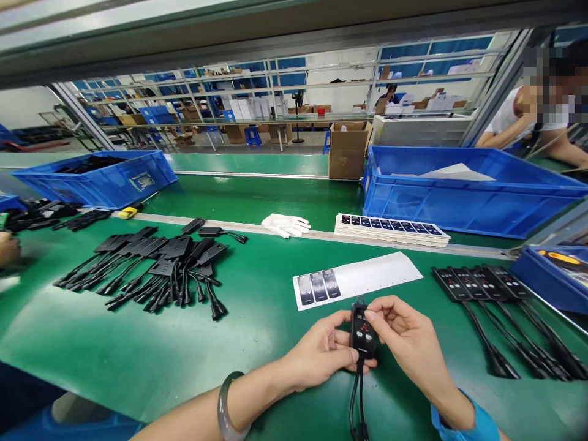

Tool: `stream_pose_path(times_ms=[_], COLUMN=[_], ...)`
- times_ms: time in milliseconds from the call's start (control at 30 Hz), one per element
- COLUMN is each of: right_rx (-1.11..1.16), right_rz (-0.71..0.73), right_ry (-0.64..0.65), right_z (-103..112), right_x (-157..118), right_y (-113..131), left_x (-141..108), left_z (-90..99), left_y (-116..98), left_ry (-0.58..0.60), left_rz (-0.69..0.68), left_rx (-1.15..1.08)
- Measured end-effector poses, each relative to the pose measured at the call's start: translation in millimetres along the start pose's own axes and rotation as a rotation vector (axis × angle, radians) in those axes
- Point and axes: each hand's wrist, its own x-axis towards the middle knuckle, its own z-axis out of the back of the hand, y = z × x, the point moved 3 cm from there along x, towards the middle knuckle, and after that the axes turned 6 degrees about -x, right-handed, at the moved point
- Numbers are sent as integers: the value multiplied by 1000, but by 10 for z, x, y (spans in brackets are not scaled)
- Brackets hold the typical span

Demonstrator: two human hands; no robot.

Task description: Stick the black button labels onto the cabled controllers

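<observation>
My left hand point(321, 352) is closed around a small black control box point(362, 344), its thumb on the lower left corner and its fingers behind. The box stands face up toward me, with a dark label showing red marks and two pale buttons. Two black cables point(357, 398) hang from its lower end. My right hand point(408, 337) pinches the box's upper right edge, thumb and forefinger on the label's top corner. Just beyond lies a white label sheet point(372, 278) with three dark labels at its left end. Several labelled control boxes point(482, 285) with cables lie at the right.
A heap of black boxes with cables point(165, 257) covers the left of the green bench. Farther back are a white glove point(287, 225), a stack of label sheets point(390, 231) and blue bins point(459, 205) point(105, 184). Another person's hand point(8, 250) is at the left edge.
</observation>
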Motion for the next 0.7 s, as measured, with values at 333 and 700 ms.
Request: stream_pose_path(times_ms=[333,700], right_rx=[5,4], right_rz=[4,-7], right_ry=[-28,-44], right_z=[-13,-13], right_x=[9,1], right_y=[-23,-61], left_x=[-7,-3], left_z=[-31,-48], left_y=[-30,-40], left_ry=[7,12], left_rz=[-10,-15], left_rx=[78,113])
